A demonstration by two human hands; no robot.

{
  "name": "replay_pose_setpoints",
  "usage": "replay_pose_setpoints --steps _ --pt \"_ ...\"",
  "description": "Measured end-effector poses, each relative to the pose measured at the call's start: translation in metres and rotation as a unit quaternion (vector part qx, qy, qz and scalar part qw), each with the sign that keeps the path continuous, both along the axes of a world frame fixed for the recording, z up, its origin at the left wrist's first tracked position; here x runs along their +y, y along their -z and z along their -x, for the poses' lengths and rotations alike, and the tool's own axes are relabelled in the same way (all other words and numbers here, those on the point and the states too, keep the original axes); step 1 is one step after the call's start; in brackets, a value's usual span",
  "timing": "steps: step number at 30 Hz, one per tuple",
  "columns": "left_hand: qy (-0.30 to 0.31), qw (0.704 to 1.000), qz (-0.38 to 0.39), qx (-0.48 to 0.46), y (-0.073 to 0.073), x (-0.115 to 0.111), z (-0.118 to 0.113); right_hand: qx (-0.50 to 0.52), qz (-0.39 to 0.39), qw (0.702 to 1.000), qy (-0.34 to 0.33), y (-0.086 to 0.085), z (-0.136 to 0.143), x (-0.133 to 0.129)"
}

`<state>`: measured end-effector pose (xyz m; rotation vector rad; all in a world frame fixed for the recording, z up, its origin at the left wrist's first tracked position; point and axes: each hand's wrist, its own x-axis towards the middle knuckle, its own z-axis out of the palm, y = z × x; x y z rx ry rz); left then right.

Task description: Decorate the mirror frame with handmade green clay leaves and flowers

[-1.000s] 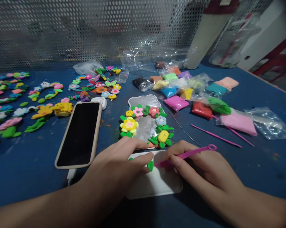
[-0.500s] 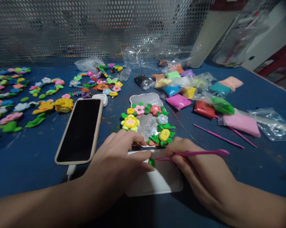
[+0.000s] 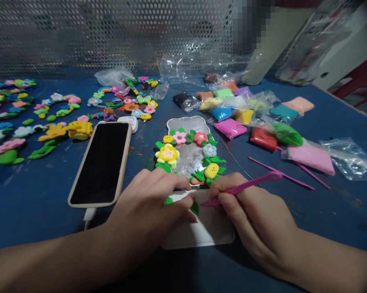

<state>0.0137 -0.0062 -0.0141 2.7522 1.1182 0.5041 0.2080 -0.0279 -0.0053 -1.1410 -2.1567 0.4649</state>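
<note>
A small green clay leaf (image 3: 195,208) lies on a white board (image 3: 202,234) in front of me. My left hand (image 3: 154,207) has its thumb and forefinger closed on the leaf's left edge, with its other fingers bent over the board. My right hand (image 3: 247,215) grips a pink plastic modelling tool (image 3: 247,185) like a pen. The tool's pointed tip is just right of the leaf. Another bit of green clay (image 3: 169,200) shows beside my left fingers. Just beyond the board lies a mirror (image 3: 188,156) ringed with clay flowers and leaves.
A phone (image 3: 102,162) on a cable lies at left, with a white case (image 3: 129,123) behind it. Many finished clay pieces (image 3: 57,106) spread over the left side. Bagged coloured clay (image 3: 230,128) and pink sticks (image 3: 279,173) lie right. A perforated metal panel (image 3: 110,36) stands behind.
The pink tool has tilted, its rear end now higher and further left. The leaf looks turned, its point towards the lower right. My left hand has shifted slightly, uncovering another green bit.
</note>
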Motion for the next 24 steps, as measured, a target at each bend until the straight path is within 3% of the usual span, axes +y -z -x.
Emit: replay_pose_setpoints --steps 4,11,19,24 --pt "-0.015 1.000 0.017 -0.008 0.003 0.000 0.002 0.016 0.014 0.999 -0.031 0.003 -0.001 -0.002" --pt "0.028 0.997 -0.065 0.000 0.005 0.001 0.001 0.017 0.015 0.998 -0.059 0.008 -0.001 -0.001" --pt "-0.003 1.000 -0.016 -0.017 0.006 -0.001 0.003 0.010 0.040 0.996 -0.084 0.018 -0.005 -0.006" --pt "0.035 0.997 -0.075 -0.006 0.006 -0.001 0.002 0.000 0.034 0.996 -0.086 0.018 -0.004 -0.007"
